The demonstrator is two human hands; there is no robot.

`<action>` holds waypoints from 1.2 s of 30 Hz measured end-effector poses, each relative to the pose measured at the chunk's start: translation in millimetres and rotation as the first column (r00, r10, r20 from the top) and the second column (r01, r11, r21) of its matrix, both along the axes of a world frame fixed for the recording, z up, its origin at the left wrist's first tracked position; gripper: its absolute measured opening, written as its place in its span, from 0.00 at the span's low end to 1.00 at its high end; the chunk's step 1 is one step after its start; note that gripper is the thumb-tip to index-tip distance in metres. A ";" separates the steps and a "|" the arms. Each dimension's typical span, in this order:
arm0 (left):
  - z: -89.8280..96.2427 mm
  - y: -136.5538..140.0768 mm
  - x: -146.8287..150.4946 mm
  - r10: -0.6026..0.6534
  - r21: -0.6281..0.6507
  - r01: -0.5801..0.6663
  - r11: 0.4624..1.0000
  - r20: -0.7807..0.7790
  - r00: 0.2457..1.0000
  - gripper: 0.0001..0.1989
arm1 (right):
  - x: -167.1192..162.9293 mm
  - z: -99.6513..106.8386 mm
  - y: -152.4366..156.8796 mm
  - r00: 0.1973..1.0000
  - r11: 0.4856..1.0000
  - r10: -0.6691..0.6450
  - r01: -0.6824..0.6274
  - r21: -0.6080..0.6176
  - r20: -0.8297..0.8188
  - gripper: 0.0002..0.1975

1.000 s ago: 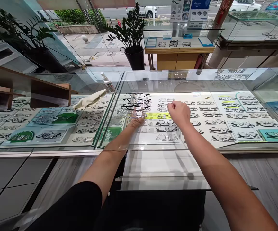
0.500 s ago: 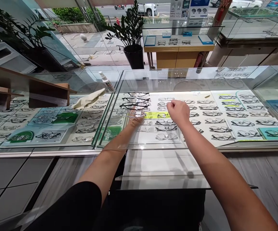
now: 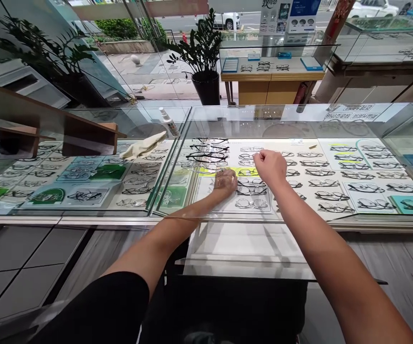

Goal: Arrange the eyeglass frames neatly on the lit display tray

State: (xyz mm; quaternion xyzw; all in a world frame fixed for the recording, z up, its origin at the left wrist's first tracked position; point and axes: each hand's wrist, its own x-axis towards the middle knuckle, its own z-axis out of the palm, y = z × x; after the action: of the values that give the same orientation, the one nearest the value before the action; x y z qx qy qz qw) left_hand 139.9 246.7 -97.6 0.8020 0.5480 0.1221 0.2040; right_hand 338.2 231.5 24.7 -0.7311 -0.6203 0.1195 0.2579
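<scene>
My left hand is inside the glass display case, seen through its top pane. Its fingers curl downward beside a column of eyeglasses; reflections blur them, and anything they hold is hidden. My right hand is closed in a fist at the glass top, with nothing showing in it. Left of the fist and farther back, several dark-framed eyeglasses sit in a row running away from me. A yellow-green strip passes by my left fingers.
A pulled-out white drawer or tray lies before me under the counter. On the left glass top are a cream cloth and a white spray bottle. A wooden shelf piece juts in from the left. Rows of eyeglasses fill the right side.
My left hand has moved right, from below the dark-framed eyeglasses to beside the adjacent column. My right fist has stayed about where it was; the view has shifted slightly.
</scene>
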 end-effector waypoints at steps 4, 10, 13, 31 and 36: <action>-1.0 -42.1 14.7 -0.096 0.074 0.096 0.993 -0.013 0.995 0.13 | 0.6 -0.5 0.6 1.000 1.000 0.004 -0.004 -0.003 0.009 0.19; 28.4 -112.2 -4.5 -0.476 -0.007 0.478 0.878 0.077 0.876 0.03 | 1.3 0.2 -0.2 1.000 1.000 -0.003 0.003 0.006 0.013 0.18; 52.6 -137.3 -20.6 -0.584 0.030 0.587 0.809 0.157 0.796 0.05 | 2.2 0.6 -1.6 1.000 1.000 -0.006 0.006 0.008 0.001 0.18; 190.5 -39.7 -74.9 -0.128 0.560 0.286 0.778 -0.305 0.944 0.16 | 5.3 -5.5 -0.6 0.999 0.999 -0.020 0.022 0.045 -0.035 0.19; 187.2 34.3 -75.1 -0.037 0.367 0.219 0.904 -0.443 0.896 0.22 | 5.6 -5.8 0.3 0.999 0.999 -0.007 0.009 0.038 -0.036 0.19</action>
State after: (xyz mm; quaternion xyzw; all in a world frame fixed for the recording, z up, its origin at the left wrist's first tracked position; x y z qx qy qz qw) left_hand 64.9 281.0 89.6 0.8687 0.4864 0.0415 -0.0845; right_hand 343.9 231.8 18.9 -0.7263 -0.6148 0.1197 0.2832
